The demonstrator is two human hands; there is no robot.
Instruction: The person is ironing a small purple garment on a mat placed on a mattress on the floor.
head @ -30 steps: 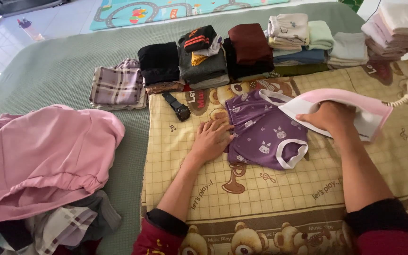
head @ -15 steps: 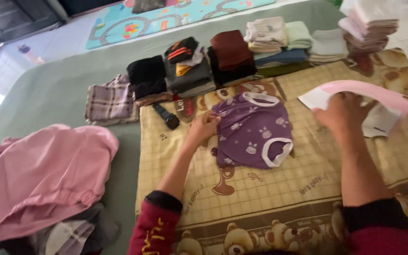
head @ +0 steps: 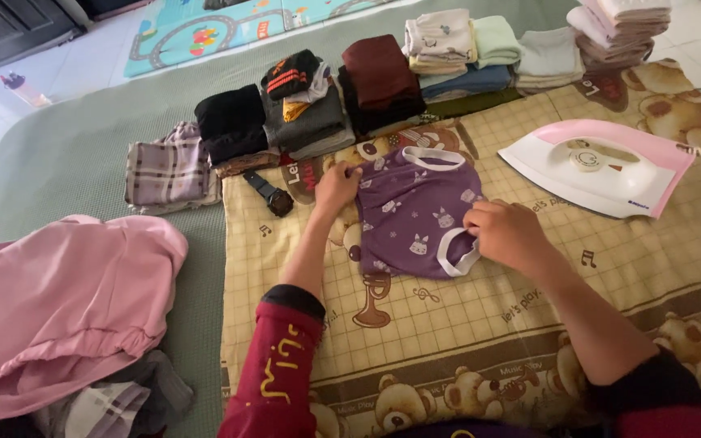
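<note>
**Both hands on the purple shirt, iron parked to the right**

Small purple child's shirt (head: 415,215) with white trim and a rabbit print lies flat on the yellow teddy-bear blanket (head: 488,324), roughly centre of it, neck opening pointing away from the person.

Left hand (head: 336,188): fingers curled over the shirt's upper left corner, pinching the fabric edge there. Sleeve on that arm is dark red with yellow lettering.

Right hand (head: 506,235): closed on the white-trimmed sleeve opening at the shirt's lower right, fingers bunched around the cuff.

Pink-and-white clothes iron (head: 602,166) sits on the blanket, right of the shirt and apart from it, neither hand touching it. Coiled cord leaves at its right end.

Black wristwatch (head: 269,193) lies at the blanket's upper left edge, near the left hand, not touching it.

Along the far edge of the blanket: a row of folded clothes stacks (head: 383,81), dark ones to the left, pale ones to the right. A folded plaid piece (head: 168,170) sits on the green mat left of them.

Near left: heap of unfolded laundry with a pink garment (head: 66,300) on top.
</note>
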